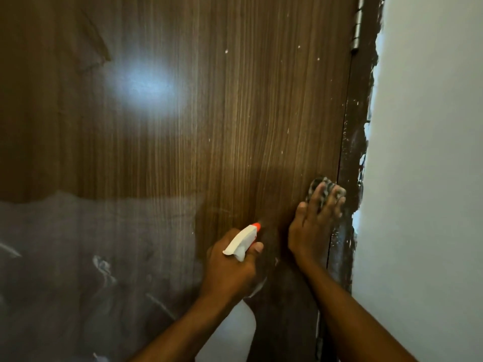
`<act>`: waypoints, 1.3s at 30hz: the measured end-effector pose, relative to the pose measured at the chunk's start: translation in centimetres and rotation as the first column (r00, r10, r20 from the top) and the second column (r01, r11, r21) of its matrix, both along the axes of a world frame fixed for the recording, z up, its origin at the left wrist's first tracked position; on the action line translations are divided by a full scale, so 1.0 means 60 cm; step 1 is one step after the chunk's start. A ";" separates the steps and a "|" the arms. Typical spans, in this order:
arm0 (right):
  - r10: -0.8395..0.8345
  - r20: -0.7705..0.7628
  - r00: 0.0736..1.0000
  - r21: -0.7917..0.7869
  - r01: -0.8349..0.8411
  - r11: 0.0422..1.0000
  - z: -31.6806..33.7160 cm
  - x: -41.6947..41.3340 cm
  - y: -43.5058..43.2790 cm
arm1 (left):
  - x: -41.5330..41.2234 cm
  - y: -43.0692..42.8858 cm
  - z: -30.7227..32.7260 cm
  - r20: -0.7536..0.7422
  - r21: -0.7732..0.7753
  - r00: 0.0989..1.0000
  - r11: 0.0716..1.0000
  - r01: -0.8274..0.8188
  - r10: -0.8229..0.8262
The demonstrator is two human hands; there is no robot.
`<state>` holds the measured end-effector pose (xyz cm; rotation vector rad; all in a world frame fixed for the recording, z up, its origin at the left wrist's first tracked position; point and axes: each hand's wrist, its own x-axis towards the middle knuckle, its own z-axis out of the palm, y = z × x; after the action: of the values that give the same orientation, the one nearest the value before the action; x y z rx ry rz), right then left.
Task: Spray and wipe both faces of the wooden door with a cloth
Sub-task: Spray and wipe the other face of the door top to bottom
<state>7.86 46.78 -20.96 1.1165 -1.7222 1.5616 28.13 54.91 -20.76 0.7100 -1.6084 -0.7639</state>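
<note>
Wiping this face: the right hand, fingers straight, presses the cloth on the door near its hinge edge. The left hand clamps the bottle, aimed at the wood. Next, probably spray and wipe leftward.

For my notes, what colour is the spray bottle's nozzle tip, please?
Nozzle tip: orange; head view.
</note>
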 end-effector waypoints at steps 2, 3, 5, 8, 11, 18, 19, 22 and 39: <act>-0.004 -0.206 0.979 0.031 0.010 0.999 -0.060 0.024 0.000 | 0.008 -0.003 -0.009 -0.004 -0.033 1.000 0.999 -0.031 0.030; 0.017 -0.308 0.951 0.054 0.000 0.999 -0.094 0.030 0.001 | 0.014 -0.004 -0.013 -0.021 -0.041 0.999 0.998 -0.051 0.050; 0.046 -0.388 0.920 0.073 -0.019 0.997 -0.137 0.023 0.005 | 0.021 -0.008 -0.020 -0.084 -0.019 0.995 0.998 -0.062 0.060; 0.021 -0.325 0.946 0.068 0.001 0.998 -0.127 0.024 0.005 | 0.047 -0.010 -0.030 -0.163 0.060 0.986 0.998 -0.018 0.027; -0.022 -0.070 0.997 0.008 0.023 1.000 -0.050 0.077 -0.012 | 0.088 -0.017 -0.041 -0.119 0.045 0.993 0.999 -0.016 0.021; 0.054 -0.678 0.733 0.051 -0.026 0.998 -0.095 0.159 -0.026 | 0.178 -0.036 -0.038 -0.027 -0.060 0.989 0.987 -0.149 0.147; 0.074 -0.693 0.717 0.075 -0.031 0.997 -0.136 0.144 -0.016 | 0.188 -0.034 -0.039 -0.024 -0.065 0.988 0.986 -0.153 0.152; 0.077 -0.559 0.826 0.120 -0.011 0.993 -0.190 0.122 0.008 | 0.217 -0.020 -0.043 -0.039 -0.033 0.987 0.987 -0.158 0.157; 0.047 -0.547 0.836 0.063 -0.015 0.998 -0.102 0.302 -0.035 | 0.401 -0.047 -0.054 -0.070 0.029 0.982 0.984 -0.173 0.175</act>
<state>25.99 44.67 -27.06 1.4553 -1.3600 1.0608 52.21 52.10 -24.03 0.8187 -1.4531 -0.6733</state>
